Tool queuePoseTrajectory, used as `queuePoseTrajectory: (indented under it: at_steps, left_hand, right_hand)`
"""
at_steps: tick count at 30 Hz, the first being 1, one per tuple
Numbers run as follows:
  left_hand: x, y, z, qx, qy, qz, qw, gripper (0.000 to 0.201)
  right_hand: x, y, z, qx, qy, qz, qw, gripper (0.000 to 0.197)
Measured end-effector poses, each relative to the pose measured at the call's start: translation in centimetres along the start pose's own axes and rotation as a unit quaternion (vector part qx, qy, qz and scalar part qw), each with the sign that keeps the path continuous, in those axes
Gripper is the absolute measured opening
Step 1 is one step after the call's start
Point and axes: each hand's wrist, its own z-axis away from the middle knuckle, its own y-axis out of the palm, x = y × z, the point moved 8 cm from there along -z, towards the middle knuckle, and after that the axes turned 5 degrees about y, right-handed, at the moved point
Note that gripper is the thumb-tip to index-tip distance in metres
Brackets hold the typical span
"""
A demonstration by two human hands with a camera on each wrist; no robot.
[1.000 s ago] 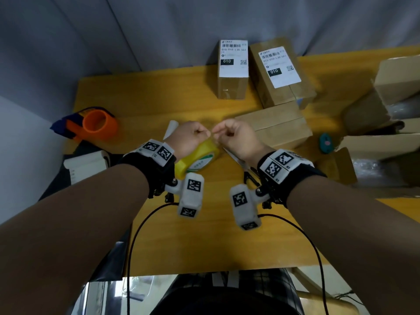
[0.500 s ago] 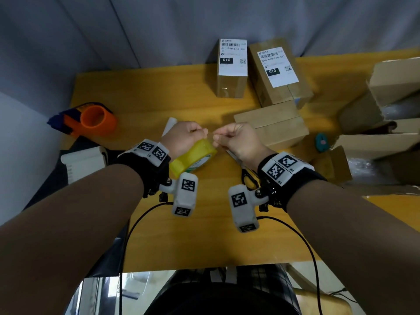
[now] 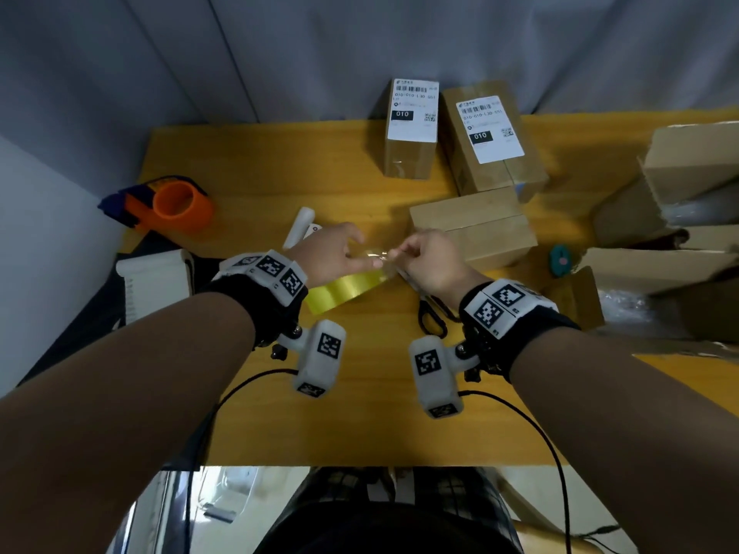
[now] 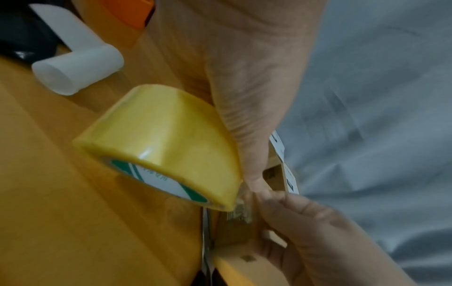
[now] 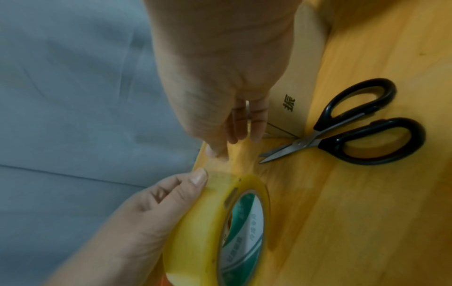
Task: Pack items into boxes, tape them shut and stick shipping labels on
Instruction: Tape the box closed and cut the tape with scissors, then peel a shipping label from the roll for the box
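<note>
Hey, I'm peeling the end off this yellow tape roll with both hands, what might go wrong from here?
1. The right hand pinches only a short, crumpled free end; it may tear narrow or slip back onto the tape roll.
2. The left hand holds the roll with its fingers close to the peel line, so the sticky strip could catch on them.
3. The scissors lie right beside the hands, blades toward them; a sudden pull might knock them.

Dim, soft (wrist views blurry)
</note>
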Motion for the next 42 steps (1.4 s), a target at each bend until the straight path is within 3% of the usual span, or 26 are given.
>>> queuePoseTrajectory:
  at_steps: [8,11,14,22,26,28,32,35,38,42]
  left_hand:
    - [-3.1,2.3,0.8,-0.053,0.056,-0.091,0.993,0.044]
    - [-4.0,4.1,0.8,-0.027,0.09,-0.163,0.982,0.034]
    - [-3.5,5.8,0.4,-0.004,0.081,-0.185,0.979,0.035]
    - [-1.9,8.0,-0.3,0.067,0.045,-0.259,0.963,0.033]
    - [-0.9,4.6,-1.2,0.0,0.017,-0.168,0.986,0.03]
    - [-0.2,2.5,-1.5,-0.038,-0.004,-0.184,0.982,0.026]
    - [2.5,-0.7,-2.0,-0.098,-0.099,-0.228,0.964,0.05]
    - [5.5,-1.5,-2.7,-0.092,-0.172,-0.196,0.961,0.064]
    - [7.2,-0.7,-3.7,-0.043,-0.17,-0.157,0.972,0.067]
    - [7.6,-0.1,-4.2,-0.044,-0.131,-0.189,0.972,0.04]
  right_hand:
    - [-0.5,-1.5,1.1,-0.029,-0.055,0.108,0.992,0.025]
    - [-1.3,-3.8,1.8,-0.086,-0.071,0.07,0.991,0.022]
    - [-2.4,-5.2,2.2,-0.093,-0.058,0.048,0.993,0.023]
    - [-4.3,-7.2,1.8,-0.116,-0.028,0.194,0.974,0.027]
    - [-4.4,-7.5,0.9,-0.089,0.006,0.243,0.966,0.036]
    - [-4.5,-6.6,0.1,-0.051,0.014,0.278,0.959,0.046]
    - [-5.5,-3.9,-0.7,0.045,0.057,0.337,0.939,0.06]
    - [-5.1,-2.9,-0.8,0.051,0.057,0.347,0.935,0.064]
    - [-4.1,-1.8,-0.8,0.054,0.062,0.354,0.932,0.065]
    - [-3.4,-1.0,-1.1,0.052,0.078,0.364,0.927,0.068]
